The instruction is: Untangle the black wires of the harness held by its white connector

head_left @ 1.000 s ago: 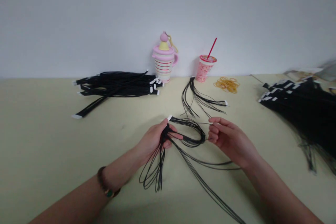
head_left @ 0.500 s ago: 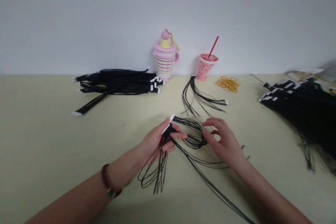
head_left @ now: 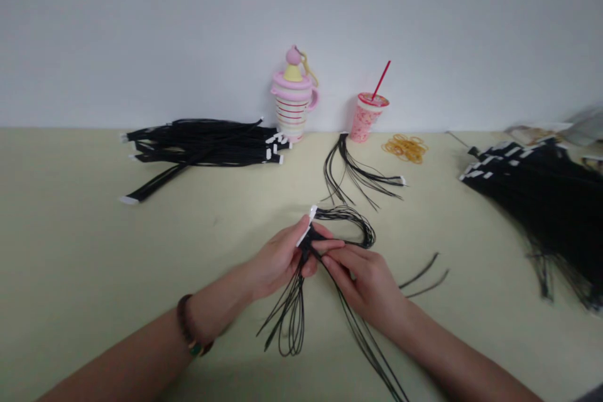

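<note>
Long cream table (head_left: 94,264), a heap of white-tabbed black cords (head_left: 202,147) to the left, a larger heap (head_left: 527,201) to the right. Mid-table, a looped black cord bundle (head_left: 294,320) clasped near its white tab, left-hand fingers (head_left: 327,244) closed around it. Right hand (head_left: 365,282), open and apart half a second ago, now against the left, fingers (head_left: 336,262) pinching strands. Two loose cord ends (head_left: 424,275) newly clear at right.
</note>
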Motion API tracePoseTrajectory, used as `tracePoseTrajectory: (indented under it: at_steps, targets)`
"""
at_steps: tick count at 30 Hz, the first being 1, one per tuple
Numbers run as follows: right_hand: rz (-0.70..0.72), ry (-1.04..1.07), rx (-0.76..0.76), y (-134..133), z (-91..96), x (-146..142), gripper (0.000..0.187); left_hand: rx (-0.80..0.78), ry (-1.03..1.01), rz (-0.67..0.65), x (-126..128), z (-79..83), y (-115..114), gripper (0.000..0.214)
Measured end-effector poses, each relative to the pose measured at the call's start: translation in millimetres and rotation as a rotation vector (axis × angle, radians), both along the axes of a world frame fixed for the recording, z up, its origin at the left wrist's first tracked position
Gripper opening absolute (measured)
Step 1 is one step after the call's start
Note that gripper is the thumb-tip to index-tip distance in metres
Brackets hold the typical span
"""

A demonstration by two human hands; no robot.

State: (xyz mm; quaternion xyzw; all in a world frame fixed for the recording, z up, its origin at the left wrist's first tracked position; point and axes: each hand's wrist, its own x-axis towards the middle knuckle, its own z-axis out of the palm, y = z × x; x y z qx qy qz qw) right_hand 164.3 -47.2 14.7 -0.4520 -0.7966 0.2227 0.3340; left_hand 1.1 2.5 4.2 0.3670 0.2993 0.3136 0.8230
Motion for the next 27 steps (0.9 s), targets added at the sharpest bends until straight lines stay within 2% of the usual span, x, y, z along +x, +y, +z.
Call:
tracePoseTrajectory:
  at_steps: [5,14,20,23,27]
  targets:
    - [-0.075,0.022,-0.038,-3,0.1,-6,0.017,0.062,0.035,-0.004,1,-1.3,-2,0.042]
    - [-0.042,0.178,-0.192,-4,4.8,-11,0.020,0.175,0.063,-0.014,1,-5.8,-5,0.043]
    - [-0.082,0.175,-0.229,-2,5.0,-13,0.024,0.240,0.127,-0.008,2,-3.2,-8,0.039]
    - [-0.072,0.134,-0.214,-2,4.7,-13,0.026,0.274,0.163,-0.011,3,-0.7,-9,0.041]
    - [-0.091,0.041,-0.106,-2,2.0,-12,0.023,0.349,0.231,-0.024,3,0.8,-9,0.043]
